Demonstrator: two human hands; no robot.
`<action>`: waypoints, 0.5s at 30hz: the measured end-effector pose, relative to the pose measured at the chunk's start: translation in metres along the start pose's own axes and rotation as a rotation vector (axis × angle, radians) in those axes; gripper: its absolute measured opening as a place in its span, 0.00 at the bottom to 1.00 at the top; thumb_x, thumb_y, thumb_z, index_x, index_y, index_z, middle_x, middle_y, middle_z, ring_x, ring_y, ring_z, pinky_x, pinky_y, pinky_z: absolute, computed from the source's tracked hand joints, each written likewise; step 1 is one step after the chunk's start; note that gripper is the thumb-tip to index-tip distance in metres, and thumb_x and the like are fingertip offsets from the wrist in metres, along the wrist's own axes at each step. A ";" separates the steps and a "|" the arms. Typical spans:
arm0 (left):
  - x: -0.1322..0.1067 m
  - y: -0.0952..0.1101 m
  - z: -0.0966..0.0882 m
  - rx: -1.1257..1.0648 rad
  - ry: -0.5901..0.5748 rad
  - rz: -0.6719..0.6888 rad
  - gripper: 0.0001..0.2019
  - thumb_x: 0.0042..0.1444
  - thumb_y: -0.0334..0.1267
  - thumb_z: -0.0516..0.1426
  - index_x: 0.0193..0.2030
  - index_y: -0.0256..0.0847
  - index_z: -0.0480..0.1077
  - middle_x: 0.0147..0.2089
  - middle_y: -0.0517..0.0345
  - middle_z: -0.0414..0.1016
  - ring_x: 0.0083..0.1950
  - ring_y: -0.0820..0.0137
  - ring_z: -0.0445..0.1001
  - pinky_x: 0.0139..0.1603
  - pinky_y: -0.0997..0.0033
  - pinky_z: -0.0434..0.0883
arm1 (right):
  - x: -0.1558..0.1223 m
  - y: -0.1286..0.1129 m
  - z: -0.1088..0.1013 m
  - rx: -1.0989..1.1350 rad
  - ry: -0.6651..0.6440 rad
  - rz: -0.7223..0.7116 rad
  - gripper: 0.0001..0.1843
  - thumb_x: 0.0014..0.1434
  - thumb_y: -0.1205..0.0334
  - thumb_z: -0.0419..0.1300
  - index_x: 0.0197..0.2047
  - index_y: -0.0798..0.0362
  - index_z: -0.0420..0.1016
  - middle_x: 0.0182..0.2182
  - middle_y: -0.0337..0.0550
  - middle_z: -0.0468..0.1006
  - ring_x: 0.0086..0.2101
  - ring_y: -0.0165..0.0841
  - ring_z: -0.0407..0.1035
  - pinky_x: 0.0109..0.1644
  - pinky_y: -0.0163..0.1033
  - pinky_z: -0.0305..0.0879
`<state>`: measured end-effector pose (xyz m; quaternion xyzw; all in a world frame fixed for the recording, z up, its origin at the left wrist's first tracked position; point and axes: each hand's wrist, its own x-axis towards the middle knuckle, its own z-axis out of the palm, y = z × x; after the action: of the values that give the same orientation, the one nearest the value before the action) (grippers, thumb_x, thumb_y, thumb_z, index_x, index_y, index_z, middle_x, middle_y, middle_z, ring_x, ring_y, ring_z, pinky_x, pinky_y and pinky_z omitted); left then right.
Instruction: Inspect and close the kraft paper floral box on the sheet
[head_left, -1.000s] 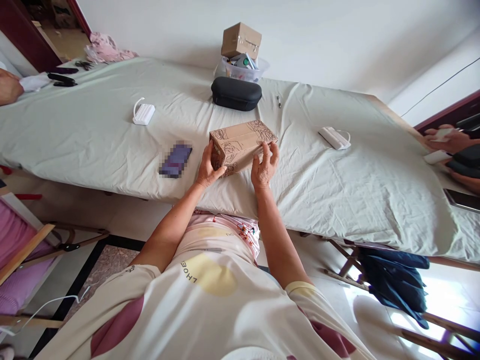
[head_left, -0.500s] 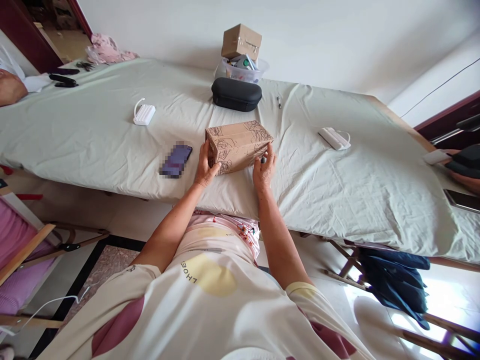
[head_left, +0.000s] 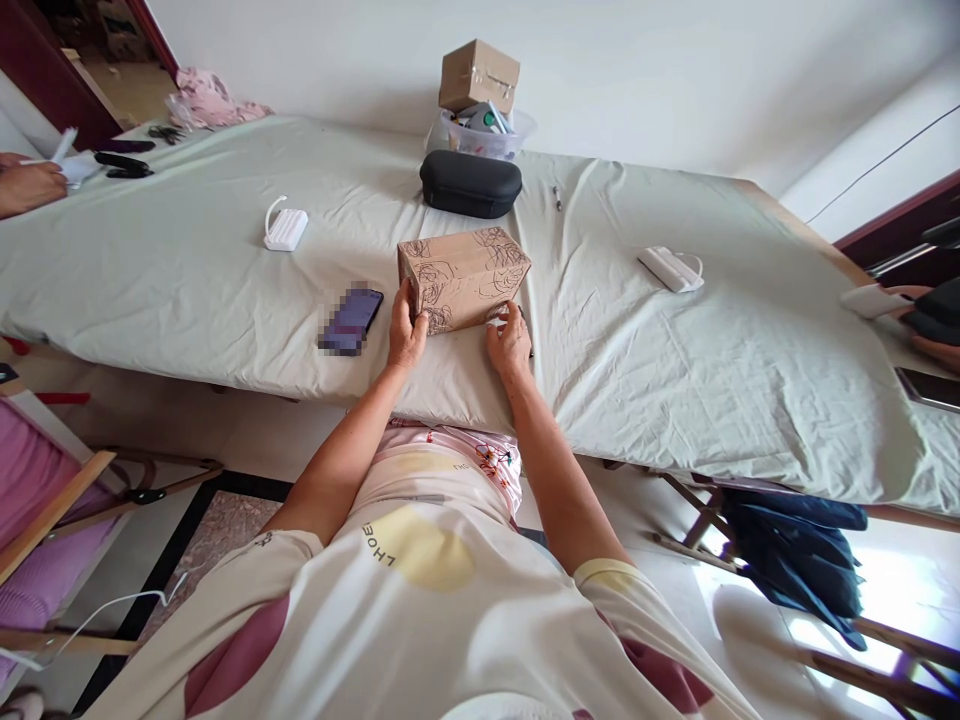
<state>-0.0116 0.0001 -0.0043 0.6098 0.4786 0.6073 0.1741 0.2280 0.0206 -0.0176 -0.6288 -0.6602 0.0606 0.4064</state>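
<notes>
A brown cardboard box [head_left: 469,278] with dark scribbled loops on its faces sits near the front of the cloth-covered table, slightly tilted. My left hand [head_left: 407,328] grips its left end, the thumb on the front face and the fingers around the side. At the box's lower right front, my right hand [head_left: 510,342] is closed around a slim dark pen [head_left: 531,345], mostly hidden by the fingers. Its fingertips are close to the box's front face; whether they touch it I cannot tell. A phone [head_left: 351,320] with a blurred screen lies left of my left hand.
Behind the box are a black hard case [head_left: 471,185], a clear plastic tub [head_left: 521,135] and another carton [head_left: 480,75]. White corded blocks lie left [head_left: 286,230] and right [head_left: 670,270]. A small pen [head_left: 557,198] lies farther back. Another person's hand [head_left: 30,185] is at far left.
The box has shifted slightly left and away from me, with my left hand still on it. My right hand has moved left and its fingers have closed in. The other person's hand has come into view.
</notes>
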 end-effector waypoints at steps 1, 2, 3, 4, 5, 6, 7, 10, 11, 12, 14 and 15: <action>0.000 0.001 0.000 0.003 0.001 -0.002 0.35 0.72 0.57 0.53 0.80 0.45 0.56 0.81 0.43 0.61 0.84 0.58 0.58 0.87 0.54 0.54 | 0.000 0.000 0.000 -0.003 0.019 0.004 0.33 0.65 0.59 0.54 0.72 0.56 0.63 0.56 0.59 0.81 0.49 0.42 0.77 0.61 0.53 0.76; 0.000 0.001 0.000 0.004 0.001 -0.007 0.34 0.72 0.57 0.53 0.79 0.45 0.57 0.81 0.44 0.61 0.84 0.58 0.58 0.87 0.54 0.54 | 0.000 0.001 0.000 0.000 0.038 0.007 0.32 0.65 0.59 0.54 0.71 0.55 0.64 0.58 0.61 0.79 0.51 0.43 0.77 0.62 0.54 0.75; 0.000 0.002 0.000 0.002 -0.001 -0.013 0.34 0.72 0.57 0.53 0.79 0.45 0.57 0.81 0.44 0.62 0.84 0.58 0.58 0.87 0.55 0.54 | 0.000 0.002 0.000 0.007 0.053 0.008 0.31 0.65 0.58 0.54 0.70 0.55 0.65 0.59 0.61 0.78 0.53 0.43 0.77 0.63 0.55 0.75; 0.000 0.003 -0.001 -0.006 -0.005 -0.020 0.34 0.71 0.57 0.53 0.79 0.45 0.57 0.81 0.44 0.62 0.84 0.58 0.58 0.87 0.55 0.54 | 0.000 0.003 0.000 0.016 0.063 0.006 0.30 0.65 0.58 0.54 0.69 0.55 0.66 0.60 0.62 0.78 0.54 0.43 0.76 0.63 0.55 0.74; 0.000 0.004 -0.001 -0.016 -0.009 -0.026 0.34 0.71 0.57 0.54 0.79 0.45 0.57 0.81 0.44 0.62 0.84 0.57 0.58 0.87 0.54 0.53 | 0.001 0.004 -0.001 0.025 0.068 0.002 0.29 0.65 0.57 0.54 0.68 0.55 0.67 0.60 0.62 0.78 0.54 0.43 0.76 0.64 0.56 0.74; 0.001 0.005 -0.002 -0.028 -0.015 -0.030 0.34 0.71 0.57 0.54 0.78 0.45 0.58 0.81 0.44 0.61 0.84 0.57 0.58 0.87 0.53 0.53 | 0.001 0.004 -0.001 0.033 0.072 -0.004 0.29 0.64 0.57 0.55 0.67 0.55 0.68 0.59 0.62 0.78 0.54 0.43 0.76 0.64 0.56 0.74; 0.001 0.005 -0.002 -0.037 -0.022 -0.032 0.34 0.70 0.57 0.54 0.78 0.45 0.58 0.81 0.43 0.61 0.84 0.56 0.58 0.87 0.53 0.54 | 0.001 0.004 -0.002 0.042 0.074 -0.007 0.29 0.64 0.57 0.55 0.66 0.55 0.68 0.59 0.62 0.78 0.54 0.43 0.76 0.64 0.56 0.74; 0.001 0.007 -0.003 -0.038 -0.021 -0.034 0.34 0.70 0.59 0.53 0.77 0.45 0.60 0.80 0.44 0.63 0.83 0.57 0.59 0.86 0.53 0.56 | 0.001 0.001 -0.005 0.077 0.085 0.015 0.27 0.63 0.58 0.55 0.63 0.56 0.69 0.57 0.61 0.80 0.51 0.42 0.77 0.62 0.54 0.75; 0.001 0.007 -0.003 -0.036 -0.012 -0.032 0.34 0.71 0.60 0.52 0.76 0.45 0.60 0.79 0.44 0.65 0.83 0.58 0.60 0.85 0.54 0.57 | 0.001 -0.001 -0.006 0.094 0.087 0.029 0.26 0.62 0.59 0.55 0.62 0.56 0.69 0.56 0.60 0.81 0.50 0.41 0.77 0.60 0.54 0.76; 0.001 0.007 -0.003 -0.036 -0.001 -0.031 0.34 0.71 0.62 0.51 0.76 0.44 0.60 0.79 0.43 0.66 0.83 0.58 0.61 0.85 0.55 0.58 | 0.001 -0.002 -0.007 0.113 0.088 0.041 0.26 0.61 0.59 0.55 0.62 0.55 0.69 0.55 0.59 0.81 0.48 0.40 0.77 0.59 0.53 0.77; 0.001 0.006 -0.003 -0.042 0.018 -0.031 0.35 0.71 0.64 0.50 0.75 0.43 0.61 0.77 0.42 0.68 0.81 0.57 0.64 0.83 0.55 0.61 | 0.001 -0.004 -0.009 0.149 0.086 0.054 0.25 0.60 0.60 0.55 0.61 0.54 0.68 0.54 0.57 0.82 0.46 0.39 0.78 0.58 0.52 0.77; 0.001 0.005 -0.003 -0.046 0.027 -0.035 0.35 0.71 0.65 0.50 0.74 0.43 0.62 0.76 0.41 0.69 0.79 0.56 0.66 0.82 0.54 0.63 | 0.001 -0.004 -0.009 0.163 0.087 0.052 0.25 0.60 0.61 0.55 0.60 0.54 0.68 0.53 0.56 0.82 0.46 0.39 0.78 0.58 0.52 0.77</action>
<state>-0.0125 -0.0024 0.0014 0.5890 0.4775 0.6230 0.1920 0.2304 0.0165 -0.0084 -0.6126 -0.6182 0.0976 0.4828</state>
